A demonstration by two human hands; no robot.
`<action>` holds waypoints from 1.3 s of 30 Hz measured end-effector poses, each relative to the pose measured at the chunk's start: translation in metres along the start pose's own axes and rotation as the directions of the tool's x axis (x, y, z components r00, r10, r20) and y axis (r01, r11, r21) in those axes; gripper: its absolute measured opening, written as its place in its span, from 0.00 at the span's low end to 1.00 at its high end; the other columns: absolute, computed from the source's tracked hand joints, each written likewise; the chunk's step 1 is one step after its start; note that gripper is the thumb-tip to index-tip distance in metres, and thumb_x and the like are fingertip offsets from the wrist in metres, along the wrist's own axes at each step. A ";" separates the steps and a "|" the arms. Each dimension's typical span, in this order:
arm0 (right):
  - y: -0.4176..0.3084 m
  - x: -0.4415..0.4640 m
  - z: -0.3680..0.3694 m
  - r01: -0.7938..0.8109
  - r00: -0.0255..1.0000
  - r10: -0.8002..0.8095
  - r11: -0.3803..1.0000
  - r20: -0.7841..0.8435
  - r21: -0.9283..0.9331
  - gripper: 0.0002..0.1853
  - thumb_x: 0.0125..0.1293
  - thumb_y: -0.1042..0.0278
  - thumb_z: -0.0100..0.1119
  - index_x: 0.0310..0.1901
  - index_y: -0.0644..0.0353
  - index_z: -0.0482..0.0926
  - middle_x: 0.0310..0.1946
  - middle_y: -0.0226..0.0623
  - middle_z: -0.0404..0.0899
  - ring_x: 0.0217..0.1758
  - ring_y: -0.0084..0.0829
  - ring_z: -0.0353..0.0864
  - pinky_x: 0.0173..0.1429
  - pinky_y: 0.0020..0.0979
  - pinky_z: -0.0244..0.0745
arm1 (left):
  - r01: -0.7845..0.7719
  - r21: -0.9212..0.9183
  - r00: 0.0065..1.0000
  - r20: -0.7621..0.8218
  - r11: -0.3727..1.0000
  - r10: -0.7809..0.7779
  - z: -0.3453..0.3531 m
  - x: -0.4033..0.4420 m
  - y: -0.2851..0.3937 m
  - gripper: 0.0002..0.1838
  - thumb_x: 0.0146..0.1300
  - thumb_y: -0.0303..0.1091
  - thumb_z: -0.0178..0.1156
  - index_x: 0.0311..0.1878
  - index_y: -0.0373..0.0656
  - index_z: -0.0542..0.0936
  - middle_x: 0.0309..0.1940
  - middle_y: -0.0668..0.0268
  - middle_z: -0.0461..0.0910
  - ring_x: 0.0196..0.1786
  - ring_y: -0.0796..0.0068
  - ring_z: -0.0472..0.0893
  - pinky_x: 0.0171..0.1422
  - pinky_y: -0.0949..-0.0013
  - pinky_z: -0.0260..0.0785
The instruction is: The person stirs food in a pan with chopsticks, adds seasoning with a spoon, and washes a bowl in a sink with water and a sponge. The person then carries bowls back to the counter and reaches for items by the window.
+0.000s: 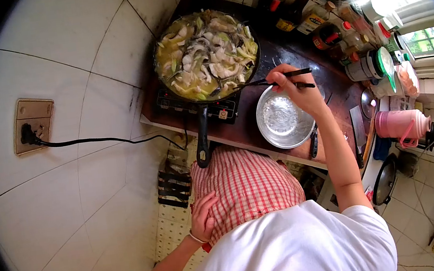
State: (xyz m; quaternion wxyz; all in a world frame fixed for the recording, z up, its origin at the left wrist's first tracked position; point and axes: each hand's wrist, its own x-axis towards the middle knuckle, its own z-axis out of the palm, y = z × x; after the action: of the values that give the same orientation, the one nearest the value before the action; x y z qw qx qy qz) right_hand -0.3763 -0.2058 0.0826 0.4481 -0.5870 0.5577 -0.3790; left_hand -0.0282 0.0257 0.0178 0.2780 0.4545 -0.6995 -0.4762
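Note:
My right hand (293, 91) is closed around a pair of black chopsticks (302, 72). Their thin ends reach left to the near right rim of a black frying pan (197, 98). Pieces of pale fish (212, 55) fill the pan, with green and yellowish strips in a broth. Under my right hand is a metal bowl (283, 119), shiny inside, with nothing in it that I can make out. My left hand (204, 217) rests on the red-and-white checked apron (249, 180) at my hip, fingers stretched out and holding nothing.
The pan sits on a black induction cooker (223, 110), its handle (202, 137) jutting over the counter edge. A cleaver (358, 129) lies on the right. Several sauce bottles (299, 11) and jars line the back; a pink thermos (395, 123) is farther right. A black cord (93, 140) runs to the wall socket.

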 end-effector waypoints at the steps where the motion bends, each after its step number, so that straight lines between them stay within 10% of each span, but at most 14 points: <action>1: -0.001 0.001 0.004 0.030 0.999 -0.031 0.999 0.024 0.009 0.13 0.68 0.65 0.54 0.37 0.69 0.81 0.35 0.33 0.81 0.31 0.23 0.79 0.34 0.24 0.74 | 0.001 0.001 1.000 0.000 1.000 -0.001 -0.001 0.001 0.000 0.33 0.68 0.54 0.34 0.55 0.33 0.73 0.57 0.47 0.71 0.60 0.50 0.70 0.66 0.55 0.58; 13: 0.072 0.025 0.039 0.224 0.969 -0.219 0.974 -0.114 0.038 0.09 0.66 0.73 0.55 0.35 0.72 0.80 0.35 0.34 0.81 0.28 0.23 0.78 0.31 0.23 0.75 | 0.000 0.008 0.998 0.058 1.000 -0.001 -0.002 0.004 0.001 0.31 0.67 0.52 0.35 0.56 0.33 0.72 0.58 0.47 0.70 0.61 0.50 0.69 0.66 0.55 0.57; 23: 0.003 -0.020 0.006 0.008 0.992 0.009 0.991 -0.125 0.136 0.12 0.68 0.66 0.54 0.37 0.67 0.80 0.32 0.33 0.80 0.31 0.21 0.79 0.36 0.22 0.75 | 0.005 0.003 0.999 0.052 1.000 -0.005 -0.003 0.006 0.003 0.32 0.67 0.52 0.35 0.56 0.33 0.72 0.58 0.47 0.70 0.60 0.50 0.70 0.66 0.55 0.58; 39: 0.005 -0.021 -0.008 0.112 0.971 -0.120 0.992 -0.208 -0.051 0.10 0.68 0.70 0.53 0.35 0.70 0.78 0.31 0.35 0.78 0.30 0.23 0.77 0.35 0.23 0.73 | 0.019 0.006 0.999 0.040 1.000 -0.019 -0.001 0.007 0.005 0.32 0.67 0.53 0.34 0.56 0.33 0.72 0.58 0.47 0.70 0.60 0.50 0.69 0.66 0.55 0.57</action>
State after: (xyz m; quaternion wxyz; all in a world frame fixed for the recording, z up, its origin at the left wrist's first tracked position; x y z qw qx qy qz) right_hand -0.3869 -0.1856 0.0811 0.3519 -0.5838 0.5741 -0.4537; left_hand -0.0319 0.0201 0.0225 0.2581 0.4525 -0.7020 -0.4856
